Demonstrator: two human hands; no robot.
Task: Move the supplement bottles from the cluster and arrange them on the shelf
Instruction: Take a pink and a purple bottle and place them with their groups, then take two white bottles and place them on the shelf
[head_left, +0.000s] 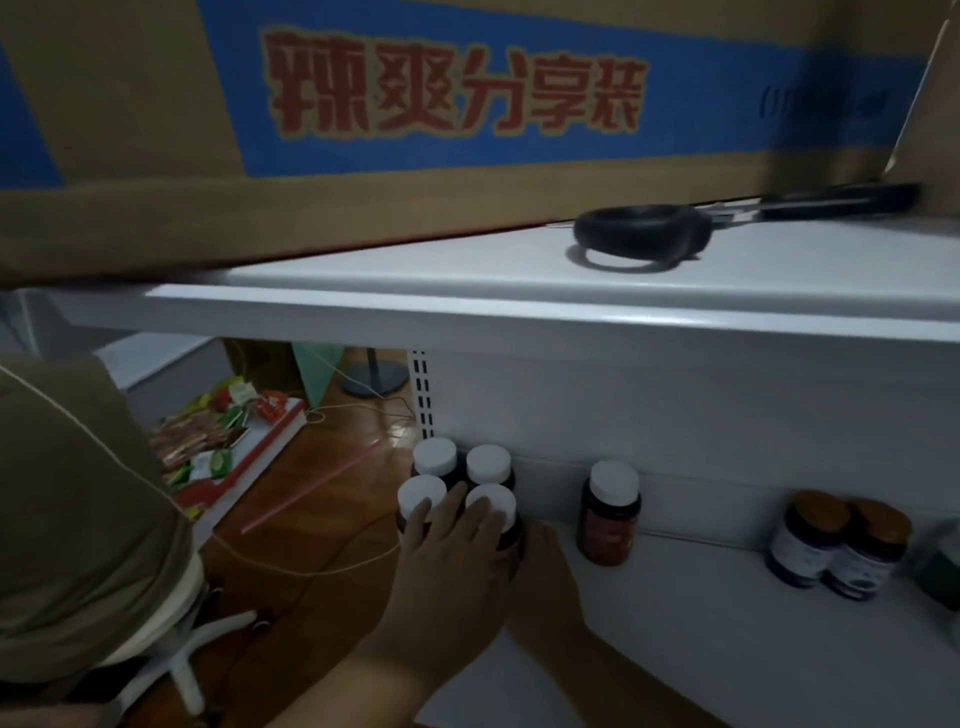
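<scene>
Head: four white-capped bottles (457, 488) clustered; two hands (457, 545).

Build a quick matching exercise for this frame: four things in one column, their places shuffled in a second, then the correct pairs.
Things
1. scissors
2. four white-capped bottles
3. red bottle
4. two orange-capped bottles

Places
A. lower shelf, standing alone in the middle
B. upper shelf, in front of the cardboard box
C. lower shelf, toward the right
D. lower shelf, left end, under the left hand and right hand

Pairs: 1-B, 2-D, 3-A, 4-C
</scene>
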